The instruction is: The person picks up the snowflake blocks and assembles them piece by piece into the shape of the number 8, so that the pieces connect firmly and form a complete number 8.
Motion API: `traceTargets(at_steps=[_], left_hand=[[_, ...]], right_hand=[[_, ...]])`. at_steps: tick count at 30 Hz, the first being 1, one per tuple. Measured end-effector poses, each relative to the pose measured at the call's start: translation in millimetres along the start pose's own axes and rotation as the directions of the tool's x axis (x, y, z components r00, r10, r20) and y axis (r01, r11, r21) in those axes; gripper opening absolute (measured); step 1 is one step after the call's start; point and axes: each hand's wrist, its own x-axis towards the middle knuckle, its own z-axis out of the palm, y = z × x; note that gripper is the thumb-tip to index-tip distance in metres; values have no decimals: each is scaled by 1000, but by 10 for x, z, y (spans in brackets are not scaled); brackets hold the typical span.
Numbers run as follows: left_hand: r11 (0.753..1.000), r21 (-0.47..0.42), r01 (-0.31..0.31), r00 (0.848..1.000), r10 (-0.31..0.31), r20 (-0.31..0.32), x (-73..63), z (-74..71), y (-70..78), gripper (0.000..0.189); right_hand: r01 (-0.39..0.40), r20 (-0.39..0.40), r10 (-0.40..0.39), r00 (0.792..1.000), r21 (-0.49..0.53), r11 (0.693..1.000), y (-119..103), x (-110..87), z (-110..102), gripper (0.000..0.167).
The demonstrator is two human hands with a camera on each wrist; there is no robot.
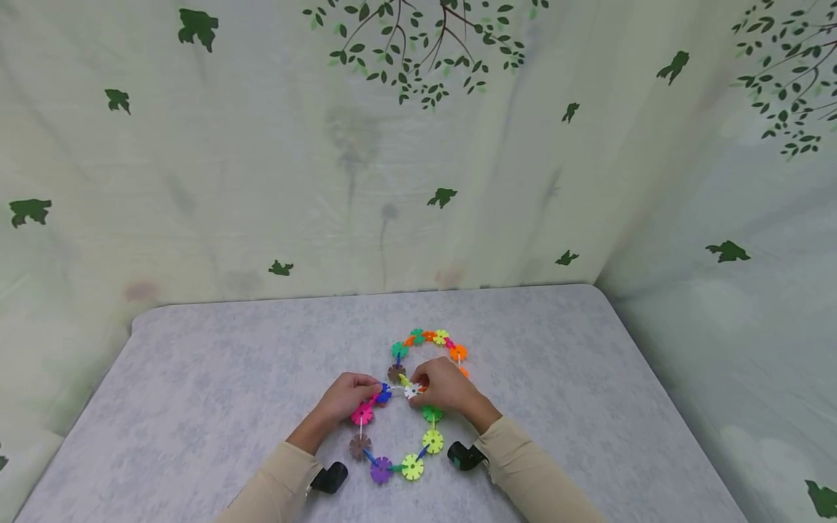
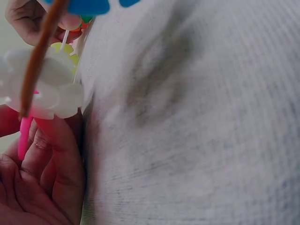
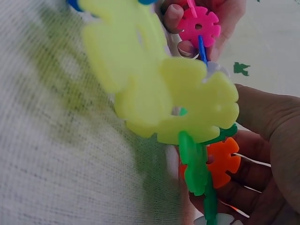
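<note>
Slotted plastic flower discs of many colours are joined into a chain with two loops. My left hand (image 1: 346, 398) pinches the chain at a blue flower disc (image 1: 384, 394), beside a pink disc (image 1: 362, 415). To its right, my right hand (image 1: 447, 385) holds a white flower disc (image 1: 412, 391) between thumb and fingers. A short pale piece (image 1: 397, 388) spans the gap between the blue and white discs. In the right wrist view, an orange disc (image 3: 224, 161) lies against the right hand's fingers, and yellow discs (image 3: 197, 101) hide part of the work.
The far loop includes a teal disc (image 1: 399, 350) and an orange disc (image 1: 458, 352). Nearer lie a purple disc (image 1: 381, 471), a yellow disc (image 1: 413, 467) and a brown disc (image 1: 360, 446). The grey cloth-covered table (image 1: 556, 378) meets leaf-printed curtains (image 1: 294, 181) behind.
</note>
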Motion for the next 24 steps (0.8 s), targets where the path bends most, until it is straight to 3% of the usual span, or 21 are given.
traceTargets(at_steps=[24], left_hand=[[998,29,57,998,-56,-12,59,29,29,21]], right_hand=[[-8,-17,9,1000,26,1000,64,11,26,26]])
